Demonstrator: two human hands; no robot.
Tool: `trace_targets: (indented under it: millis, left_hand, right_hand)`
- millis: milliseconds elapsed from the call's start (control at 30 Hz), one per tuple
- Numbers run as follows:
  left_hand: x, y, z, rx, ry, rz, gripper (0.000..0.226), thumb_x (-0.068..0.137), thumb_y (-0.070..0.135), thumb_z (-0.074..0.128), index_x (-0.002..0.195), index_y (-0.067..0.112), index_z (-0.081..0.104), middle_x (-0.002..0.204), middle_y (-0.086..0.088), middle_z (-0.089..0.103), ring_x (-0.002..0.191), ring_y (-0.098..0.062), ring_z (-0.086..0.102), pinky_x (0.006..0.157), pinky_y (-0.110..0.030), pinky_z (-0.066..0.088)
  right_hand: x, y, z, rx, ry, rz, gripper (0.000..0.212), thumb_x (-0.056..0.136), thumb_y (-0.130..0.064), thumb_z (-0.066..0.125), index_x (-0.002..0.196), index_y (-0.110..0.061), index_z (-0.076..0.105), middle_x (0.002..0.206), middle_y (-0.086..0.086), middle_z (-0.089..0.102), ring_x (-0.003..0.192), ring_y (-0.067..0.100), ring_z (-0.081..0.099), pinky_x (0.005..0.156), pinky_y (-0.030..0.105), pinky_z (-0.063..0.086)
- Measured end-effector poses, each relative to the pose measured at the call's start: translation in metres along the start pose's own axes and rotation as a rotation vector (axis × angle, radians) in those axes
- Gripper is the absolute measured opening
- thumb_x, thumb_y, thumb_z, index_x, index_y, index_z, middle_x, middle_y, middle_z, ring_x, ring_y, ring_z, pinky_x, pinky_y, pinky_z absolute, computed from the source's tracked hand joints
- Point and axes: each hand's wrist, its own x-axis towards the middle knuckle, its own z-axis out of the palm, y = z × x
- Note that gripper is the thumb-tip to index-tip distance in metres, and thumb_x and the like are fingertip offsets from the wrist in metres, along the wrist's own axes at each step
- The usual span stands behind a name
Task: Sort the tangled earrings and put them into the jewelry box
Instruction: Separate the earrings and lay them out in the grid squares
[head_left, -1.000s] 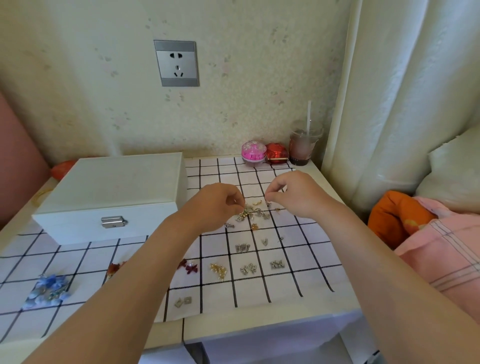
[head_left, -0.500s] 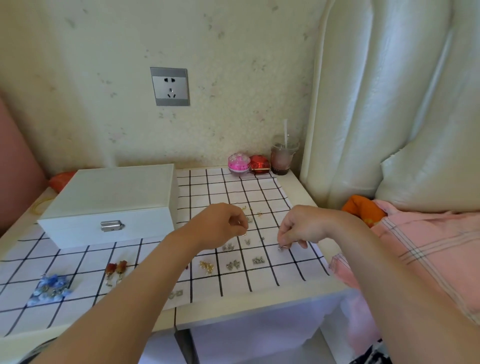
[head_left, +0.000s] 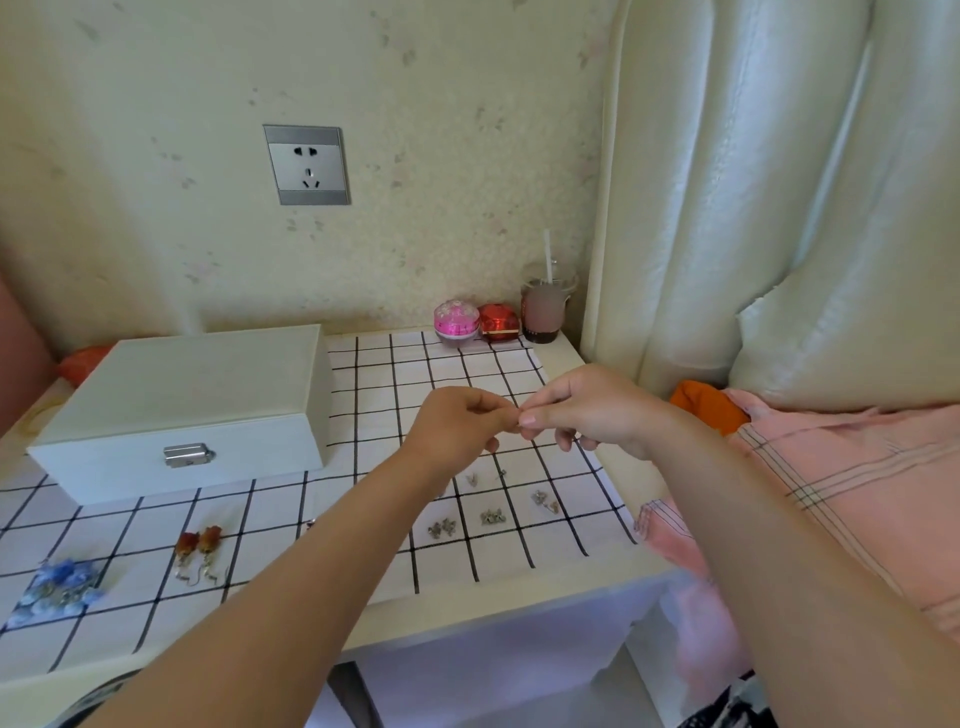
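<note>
My left hand (head_left: 457, 426) and my right hand (head_left: 587, 410) meet fingertip to fingertip above the checked cloth (head_left: 374, 374), pinching something tiny between them; the item itself is hidden by the fingers. Below them small silver earring pairs (head_left: 493, 516) lie in separate squares. A red pair of drop earrings (head_left: 200, 543) and a blue flower pair (head_left: 60, 587) lie at the front left. The white jewelry box (head_left: 187, 405) stands at the left, lid down and clasp fastened.
A pink round pot (head_left: 456, 321), a red pot (head_left: 498, 322) and a cup with a straw (head_left: 545, 309) stand at the back by the wall. A curtain (head_left: 727, 182) hangs on the right, above pink bedding (head_left: 841, 467). The table's front edge (head_left: 467, 623) is near.
My right hand has risen from the cloth at the right and come to my left hand, so the fingertips now meet. The view has shifted slightly.
</note>
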Motion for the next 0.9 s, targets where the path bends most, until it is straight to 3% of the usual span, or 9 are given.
trace_targets:
  millis: [133,233,300,367,467,567,633,733,900]
  left_hand:
    - [0.005,-0.004,-0.003,0.176,-0.079,0.054,0.008,0.088,0.029,0.069,0.083,0.029,0.075,0.078,0.016,0.074,0.066,0.001,0.063,0.055,-0.01,0.045]
    - [0.006,-0.009,-0.007,0.657,-0.143,0.142,0.008,0.09,0.034,0.066,0.095,0.038,0.071,0.087,0.023,0.067,0.08,0.001,0.063,0.074,-0.022,0.05]
    - [0.004,-0.013,-0.007,0.82,-0.18,0.196,0.014,0.09,0.038,0.066,0.103,0.039,0.071,0.096,0.021,0.067,0.084,-0.001,0.062,0.08,-0.026,0.051]
    - [0.003,-0.015,-0.003,0.871,-0.214,0.235,0.019,0.089,0.041,0.066,0.106,0.037,0.072,0.101,0.018,0.068,0.092,-0.005,0.058,0.083,-0.028,0.049]
    - [0.004,-0.016,0.003,0.949,-0.216,0.303,0.018,0.089,0.041,0.064,0.105,0.038,0.073,0.099,0.016,0.066,0.098,-0.009,0.054,0.08,-0.027,0.044]
    - [0.004,-0.016,0.005,0.991,-0.187,0.335,0.017,0.09,0.037,0.062,0.102,0.036,0.074,0.098,0.013,0.068,0.098,-0.011,0.056,0.085,-0.031,0.049]
    - [0.006,-0.016,0.005,0.994,-0.183,0.319,0.015,0.09,0.036,0.062,0.101,0.034,0.074,0.097,0.013,0.069,0.097,-0.01,0.058,0.086,-0.032,0.05]
    - [0.008,-0.017,0.003,0.99,-0.182,0.309,0.015,0.089,0.038,0.064,0.1,0.033,0.073,0.096,0.013,0.069,0.095,-0.008,0.059,0.084,-0.031,0.051]
    - [0.008,-0.018,0.002,0.899,-0.215,0.299,0.011,0.09,0.035,0.065,0.1,0.033,0.071,0.097,0.016,0.067,0.094,-0.006,0.056,0.084,-0.028,0.048]
  right_hand:
    - [0.008,0.01,0.004,-0.035,-0.014,0.098,0.007,0.084,-0.021,0.075,0.089,-0.021,0.08,0.087,-0.004,0.078,0.055,0.008,0.058,0.044,0.019,0.036]
    - [0.016,0.019,0.012,-0.148,0.0,0.15,0.004,0.082,-0.02,0.075,0.082,-0.019,0.079,0.084,-0.001,0.077,0.054,0.012,0.06,0.041,0.019,0.035]
    - [0.02,0.022,0.017,-0.217,0.002,0.174,0.006,0.08,-0.021,0.075,0.082,-0.019,0.079,0.087,0.011,0.076,0.058,0.019,0.057,0.042,0.021,0.034]
    - [0.025,0.024,0.021,-0.315,-0.007,0.17,0.009,0.081,-0.025,0.073,0.085,-0.021,0.08,0.086,0.015,0.075,0.059,0.019,0.058,0.044,0.021,0.037]
    - [0.029,0.024,0.024,-0.455,0.01,0.111,0.008,0.086,-0.027,0.072,0.088,-0.025,0.079,0.086,0.005,0.076,0.05,0.008,0.059,0.055,0.021,0.044]
    - [0.027,0.019,0.021,-0.49,0.054,0.081,0.007,0.088,-0.03,0.072,0.087,-0.026,0.077,0.092,0.002,0.075,0.059,0.01,0.06,0.059,0.024,0.047]
    - [0.023,0.013,0.015,-0.515,0.053,0.093,0.015,0.086,-0.035,0.073,0.082,-0.02,0.077,0.087,0.002,0.074,0.061,0.011,0.06,0.057,0.023,0.046]
    - [0.01,0.003,0.01,-0.62,-0.089,0.197,0.038,0.074,-0.053,0.079,0.08,-0.015,0.077,0.085,0.009,0.075,0.062,0.019,0.062,0.063,0.028,0.051]
    - [-0.001,0.0,0.024,-0.727,-0.267,0.279,0.048,0.068,-0.053,0.086,0.097,-0.015,0.078,0.101,0.008,0.075,0.096,0.024,0.07,0.088,0.039,0.059]
